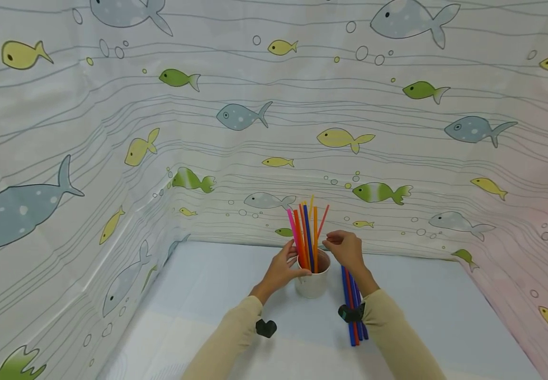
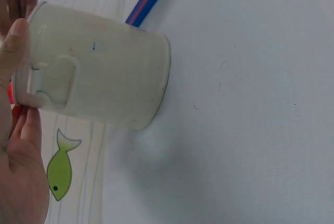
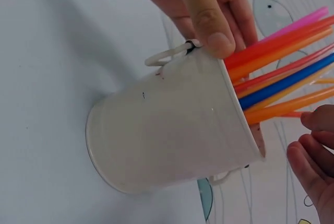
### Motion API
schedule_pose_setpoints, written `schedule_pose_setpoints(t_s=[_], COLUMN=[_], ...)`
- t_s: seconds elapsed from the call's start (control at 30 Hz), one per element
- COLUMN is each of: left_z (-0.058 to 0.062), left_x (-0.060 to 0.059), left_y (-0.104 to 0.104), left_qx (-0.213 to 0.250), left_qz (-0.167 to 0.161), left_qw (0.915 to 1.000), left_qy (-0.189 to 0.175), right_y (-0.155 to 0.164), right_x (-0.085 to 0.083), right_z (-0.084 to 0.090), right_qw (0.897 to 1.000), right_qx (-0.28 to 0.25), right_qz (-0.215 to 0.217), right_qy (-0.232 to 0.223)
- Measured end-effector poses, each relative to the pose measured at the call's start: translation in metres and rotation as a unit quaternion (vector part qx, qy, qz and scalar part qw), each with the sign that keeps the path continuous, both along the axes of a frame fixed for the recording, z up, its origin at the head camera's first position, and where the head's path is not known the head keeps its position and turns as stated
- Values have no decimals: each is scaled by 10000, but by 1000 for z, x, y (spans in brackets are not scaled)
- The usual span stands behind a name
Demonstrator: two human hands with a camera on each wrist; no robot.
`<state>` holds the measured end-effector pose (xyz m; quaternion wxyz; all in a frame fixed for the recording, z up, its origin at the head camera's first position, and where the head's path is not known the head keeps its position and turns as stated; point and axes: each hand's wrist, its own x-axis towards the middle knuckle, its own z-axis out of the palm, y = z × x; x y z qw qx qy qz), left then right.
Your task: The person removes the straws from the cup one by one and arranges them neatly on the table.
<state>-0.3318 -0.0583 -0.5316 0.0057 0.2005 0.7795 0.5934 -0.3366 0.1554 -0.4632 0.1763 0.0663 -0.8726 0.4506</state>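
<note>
White mug [image 1: 313,285] of coloured straws [image 1: 308,232]

My left hand [image 1: 281,268] steadies a white cup [image 1: 313,282] standing upright on the desk [image 1: 435,316] — pink, orange, blue and yellow straws [image 1: 306,235] fan out of it. Just right, loose blue and red straws [image 1: 352,311] lie flat — side by side.

white cup [image 1: 312,285], multicoloured straws [image 1: 307,232], fish-patterned curtain [image 1: 236,116]

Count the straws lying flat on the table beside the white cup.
3: two blue and one red straws lie side by side right of the cup, partly under the right forearm; more may be hidden.
</note>
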Motion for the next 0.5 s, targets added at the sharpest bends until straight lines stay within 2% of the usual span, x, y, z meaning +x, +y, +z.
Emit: schedule_pose_setpoints(t_s=[0.23, 0.5], left_z=[1, 0], left_x=[1, 2], left_y=[-1, 0], left_qx=[124, 98], left_qz=[-21, -16], left_qw=[9999, 9999], left_qy=[82, -47], right_y=[-16, -24], right_x=[-4, -4], right_z=[-4, -7], right_qw=[9999, 9991], right_qx=[-47, -134], right_qz=[108, 37], right_qy=[-51, -411])
